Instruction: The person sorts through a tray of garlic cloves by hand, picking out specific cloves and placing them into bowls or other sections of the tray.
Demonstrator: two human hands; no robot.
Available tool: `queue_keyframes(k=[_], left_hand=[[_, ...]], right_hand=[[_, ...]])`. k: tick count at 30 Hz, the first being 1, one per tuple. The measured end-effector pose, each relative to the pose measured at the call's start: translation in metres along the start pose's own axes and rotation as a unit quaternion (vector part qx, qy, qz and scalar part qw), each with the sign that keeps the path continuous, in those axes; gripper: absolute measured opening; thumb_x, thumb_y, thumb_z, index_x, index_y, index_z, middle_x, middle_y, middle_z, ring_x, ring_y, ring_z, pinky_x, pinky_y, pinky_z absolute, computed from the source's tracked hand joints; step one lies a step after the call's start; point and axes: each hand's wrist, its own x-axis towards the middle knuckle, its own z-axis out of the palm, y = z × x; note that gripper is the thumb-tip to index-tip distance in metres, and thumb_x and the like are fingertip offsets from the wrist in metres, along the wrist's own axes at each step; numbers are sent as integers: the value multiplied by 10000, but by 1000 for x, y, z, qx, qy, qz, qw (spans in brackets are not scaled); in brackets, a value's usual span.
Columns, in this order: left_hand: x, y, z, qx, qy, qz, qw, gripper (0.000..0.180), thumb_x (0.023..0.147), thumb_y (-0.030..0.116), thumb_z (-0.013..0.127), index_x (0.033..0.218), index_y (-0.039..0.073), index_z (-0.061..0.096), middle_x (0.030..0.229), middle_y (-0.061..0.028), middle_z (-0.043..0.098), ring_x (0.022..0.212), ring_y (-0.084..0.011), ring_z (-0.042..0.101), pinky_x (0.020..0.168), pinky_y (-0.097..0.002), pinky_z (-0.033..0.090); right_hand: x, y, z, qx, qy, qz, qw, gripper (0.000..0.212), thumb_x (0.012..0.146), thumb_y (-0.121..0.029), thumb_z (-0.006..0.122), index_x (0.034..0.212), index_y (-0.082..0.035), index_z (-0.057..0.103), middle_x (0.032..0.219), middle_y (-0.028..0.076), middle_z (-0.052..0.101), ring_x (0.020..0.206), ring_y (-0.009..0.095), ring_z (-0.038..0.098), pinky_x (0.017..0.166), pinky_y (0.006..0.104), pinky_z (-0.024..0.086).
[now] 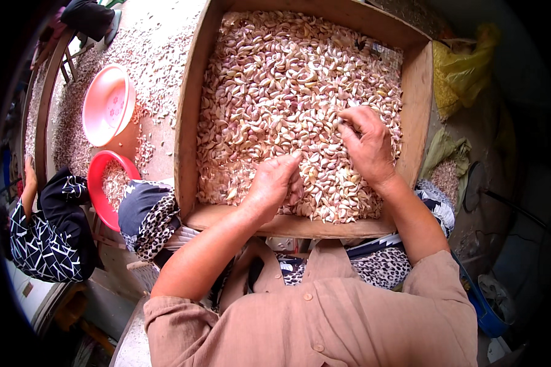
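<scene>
A wide wooden tray [417,104] stands in front of me, covered with a thick layer of unpeeled garlic cloves [281,98] in white and purplish skins. Over the near middle of the cloves is my left hand [272,185], its fingers curled in and its thumb pressed toward the index finger. Farther off and to the right, my right hand [370,145] is closed in a pinch above the pile. Whatever either hand holds, if anything, is too small or hidden to make out. Looser bits of skin lie by the tray's near left corner.
To the left are a pink basin [109,105] and a red basin [93,189] holding pale bits. Garlic skins [156,49] litter the floor. Another person [55,226] sits at far left. A yellow sack [465,73] stands right of the tray, a blue container [487,309] lower right.
</scene>
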Motion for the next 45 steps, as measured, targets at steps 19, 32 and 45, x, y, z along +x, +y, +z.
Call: queue_keyframes(k=[19,32,45], left_hand=[[-3,0,0,48,-110,18,993,457,1091,372,526,723,101,520,606,-7,467,485,-107,424,416,-264,361],[-4,-6,-1,100,-176,-14,979,489,1093,406,526,700,129,440,612,23,431,521,-88,415,449,-261,376],[0,-4,0,95,-150,-19,984,451,1095,355,526,709,128,468,608,23,443,519,-89,426,453,-259,393]], right_hand=[[-40,-24,28,-51,-160,-214,962,367,798,-218,755,1149,-113,728,1235,69,674,1308,329,539,1154,572,325],[1,-4,-22,-51,-53,-59,996,125,853,-177,738,803,-69,699,769,122,675,723,292,660,784,408,519],[28,28,17,-109,-2,-106,988,152,822,-96,726,973,-112,724,936,83,677,911,287,677,798,425,542]])
